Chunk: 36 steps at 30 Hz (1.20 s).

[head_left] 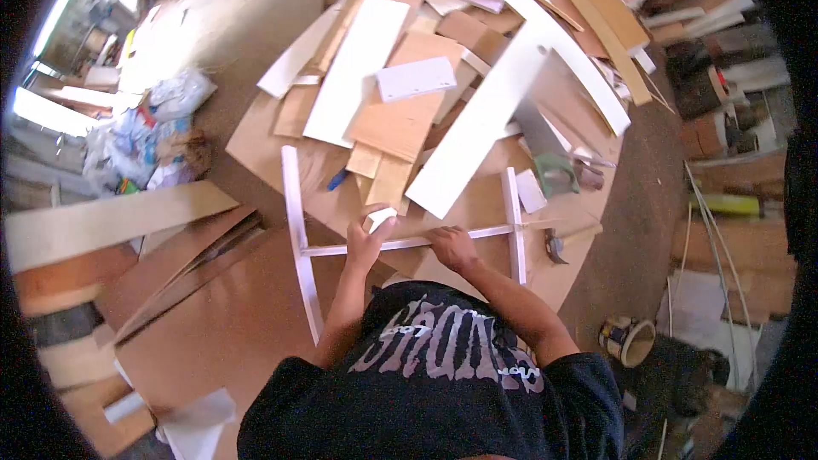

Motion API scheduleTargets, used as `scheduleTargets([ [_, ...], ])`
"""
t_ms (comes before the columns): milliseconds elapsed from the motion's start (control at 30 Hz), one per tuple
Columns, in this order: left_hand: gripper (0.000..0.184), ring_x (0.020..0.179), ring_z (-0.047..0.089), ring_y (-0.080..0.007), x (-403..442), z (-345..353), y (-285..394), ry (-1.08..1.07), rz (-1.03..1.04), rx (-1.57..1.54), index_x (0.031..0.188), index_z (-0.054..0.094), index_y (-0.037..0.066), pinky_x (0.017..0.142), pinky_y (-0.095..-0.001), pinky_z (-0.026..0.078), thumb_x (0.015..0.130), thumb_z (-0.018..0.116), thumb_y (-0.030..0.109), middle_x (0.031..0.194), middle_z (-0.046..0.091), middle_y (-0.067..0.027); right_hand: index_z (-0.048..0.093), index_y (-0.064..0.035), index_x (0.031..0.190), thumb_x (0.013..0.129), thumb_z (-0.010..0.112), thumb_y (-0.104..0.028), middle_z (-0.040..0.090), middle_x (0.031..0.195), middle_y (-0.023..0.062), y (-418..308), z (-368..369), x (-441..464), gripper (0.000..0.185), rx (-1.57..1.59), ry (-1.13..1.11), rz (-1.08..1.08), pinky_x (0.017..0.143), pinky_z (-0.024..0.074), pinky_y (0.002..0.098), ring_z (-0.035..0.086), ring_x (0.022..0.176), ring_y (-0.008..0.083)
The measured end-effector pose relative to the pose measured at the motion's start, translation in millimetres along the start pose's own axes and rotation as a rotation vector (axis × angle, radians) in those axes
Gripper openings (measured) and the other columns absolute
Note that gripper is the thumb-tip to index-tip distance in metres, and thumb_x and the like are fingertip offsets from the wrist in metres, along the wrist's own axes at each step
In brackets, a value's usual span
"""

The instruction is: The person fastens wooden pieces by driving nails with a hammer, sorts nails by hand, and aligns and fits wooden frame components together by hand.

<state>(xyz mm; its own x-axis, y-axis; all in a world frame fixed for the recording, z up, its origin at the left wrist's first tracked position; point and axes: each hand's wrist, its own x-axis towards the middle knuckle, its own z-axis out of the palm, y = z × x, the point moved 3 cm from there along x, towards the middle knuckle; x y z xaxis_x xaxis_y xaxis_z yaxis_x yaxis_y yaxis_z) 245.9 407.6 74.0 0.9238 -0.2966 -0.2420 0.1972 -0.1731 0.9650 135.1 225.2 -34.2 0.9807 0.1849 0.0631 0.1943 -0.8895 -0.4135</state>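
Note:
A white wooden frame shaped like an H lies in front of my body, with a left upright [294,204], a right upright [514,221] and a crossbar [405,244] between them. My left hand [366,238] is closed round a small white block [379,219], just above the crossbar. Fingers of my right hand [452,247] wrap over the crossbar, right of its middle. To the right of the frame lies a hammer [555,247]. A green-handled saw [555,175] rests beyond the right upright.
White and brown boards [358,68] are piled on the worktable [256,140]. A blue object [337,180] lies near the left upright. Large brown panels [204,315] stand at the left, plastic bags [128,149] behind them. A bucket [635,341] is at the lower right.

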Motion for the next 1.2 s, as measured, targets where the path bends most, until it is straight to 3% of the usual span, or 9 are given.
scheduleTargets([
  [100,0.026,0.077,0.068,-0.0143,-36.8,-45.2,8.8,0.094,0.087,-0.071,0.109,0.068,0.000,0.069,-0.0263,0.054,0.083,0.071,0.003,0.093,0.071,-0.0082,0.067,-0.0116,0.108,0.086,0.061,-0.023,0.071,0.097,0.0118,-2.5,-7.3,-0.9,0.026,0.060,0.049,0.104,0.075,0.0527,0.0434,0.069,0.085,0.0302],
  [200,0.021,0.076,0.066,-0.0145,-77.0,-100.5,33.9,0.369,0.279,-0.243,0.107,0.066,0.000,0.067,-0.0268,0.054,0.085,0.065,0.000,0.098,0.070,-0.0118,0.069,-0.0113,0.104,0.085,0.064,-0.021,0.072,0.098,0.0122,-24.4,-53.5,5.0,0.022,-0.041,-0.132,0.154,0.075,0.0529,0.0429,0.069,0.086,0.0308],
  [233,0.022,0.079,0.065,-0.0149,-92.0,-119.5,51.3,0.514,0.372,-0.118,0.108,0.065,0.000,0.067,-0.0275,0.054,0.087,0.063,0.000,0.102,0.069,-0.0134,0.069,-0.0121,0.100,0.082,0.068,-0.021,0.072,0.093,0.0107,-25.3,-64.4,3.1,0.021,0.049,0.182,0.007,0.075,0.0529,0.0426,0.069,0.084,0.0298],
  [467,0.032,0.083,0.068,-0.0192,-139.0,-212.5,80.0,0.851,0.283,-0.094,0.122,0.061,0.001,0.073,-0.0292,0.054,0.094,0.061,0.017,0.110,0.068,-0.0140,0.070,-0.0137,0.106,0.089,0.065,-0.028,0.072,0.108,0.0083,-31.7,-167.1,7.8,0.023,0.091,0.185,0.034,0.080,0.0531,0.0443,0.069,0.088,0.0295],
  [600,0.033,0.090,0.066,-0.0181,-113.1,-189.4,88.0,0.586,0.171,-0.180,0.122,0.063,0.000,0.077,-0.0278,0.052,0.094,0.063,0.019,0.107,0.068,-0.0137,0.070,-0.0148,0.112,0.088,0.069,-0.033,0.072,0.103,0.0085,22.5,-209.4,4.3,0.030,-0.029,0.138,0.224,0.080,0.0532,0.0445,0.068,0.088,0.0320],
  [767,0.038,0.087,0.064,-0.0151,-66.8,-116.6,53.0,0.100,-0.072,-0.421,0.121,0.063,-0.004,0.078,-0.0290,0.050,0.093,0.066,0.022,0.102,0.068,-0.0080,0.071,-0.0115,0.109,0.087,0.068,-0.030,0.070,0.100,0.0131,97.2,-225.1,-44.0,0.029,-0.116,0.322,0.303,0.080,0.0507,0.0427,0.066,0.094,0.0335],
  [933,0.043,0.087,0.064,-0.0134,-51.2,-59.0,14.4,0.097,-0.092,-0.251,0.122,0.062,-0.003,0.078,-0.0284,0.050,0.090,0.070,0.023,0.100,0.069,-0.0079,0.073,-0.0112,0.110,0.082,0.075,-0.031,0.072,0.105,0.0139,129.9,-212.2,-101.6,0.034,0.076,0.470,0.390,0.083,0.0530,0.0432,0.068,0.096,0.0341],
  [1100,0.041,0.094,0.062,-0.0144,-46.2,-41.6,-5.1,0.036,-0.141,0.031,0.122,0.063,-0.003,0.083,-0.0285,0.048,0.088,0.069,0.019,0.105,0.068,-0.0076,0.068,-0.0145,0.121,0.087,0.068,-0.035,0.071,0.108,0.0145,157.3,-183.0,-130.9,0.040,-0.152,0.140,0.565,0.086,0.0529,0.0432,0.068,0.099,0.0336],
  [1200,0.037,0.096,0.061,-0.0152,-18.0,-42.4,-36.8,-0.050,-0.123,-0.036,0.118,0.066,0.000,0.087,-0.0298,0.048,0.086,0.068,0.017,0.106,0.067,-0.0071,0.070,-0.0118,0.114,0.090,0.065,-0.034,0.068,0.112,0.0172,169.4,-147.5,-140.6,0.033,0.071,0.228,0.639,0.086,0.0505,0.0437,0.064,0.102,0.0373],
])
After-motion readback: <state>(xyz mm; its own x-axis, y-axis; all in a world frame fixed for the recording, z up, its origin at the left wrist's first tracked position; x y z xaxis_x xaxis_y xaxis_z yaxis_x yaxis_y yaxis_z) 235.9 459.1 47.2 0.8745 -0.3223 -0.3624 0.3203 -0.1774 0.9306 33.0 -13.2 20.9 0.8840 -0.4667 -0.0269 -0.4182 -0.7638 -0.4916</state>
